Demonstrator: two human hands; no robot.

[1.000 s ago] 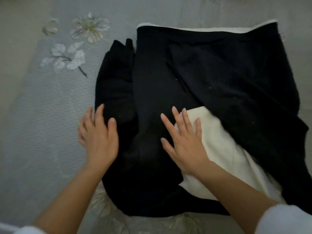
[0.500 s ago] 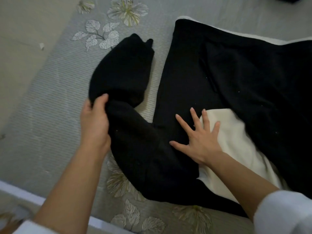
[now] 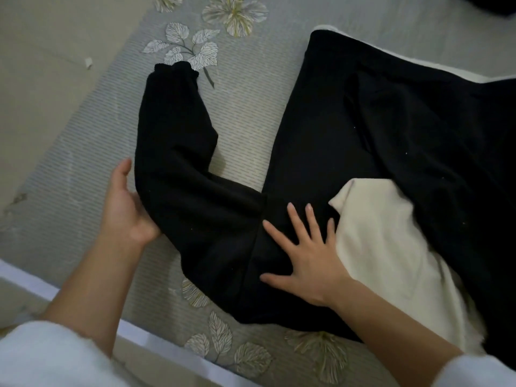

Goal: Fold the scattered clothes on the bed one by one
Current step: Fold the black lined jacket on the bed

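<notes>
A black garment with a cream lining (image 3: 374, 241) lies spread on the grey bed (image 3: 69, 169). Its body (image 3: 363, 129) covers the right half of the view. One black sleeve (image 3: 178, 146) stretches out to the left, its cuff (image 3: 176, 71) pointing away from me. My left hand (image 3: 125, 205) grips the sleeve's left edge at the elbow bend, fingers tucked under the cloth. My right hand (image 3: 304, 258) presses flat with spread fingers on the garment near the shoulder seam, beside the exposed cream lining.
The bedspread carries leaf and flower prints (image 3: 192, 48) at the top and near the front edge (image 3: 223, 339). A white bed border (image 3: 156, 347) runs along the bottom left. The floor (image 3: 42, 65) lies beyond the bed's left side. Another dark item (image 3: 499, 4) shows at the top right corner.
My left hand took hold of the sleeve that lay folded on the garment's body and drew it out to the left. The right hand stayed pressed flat near the cream lining.
</notes>
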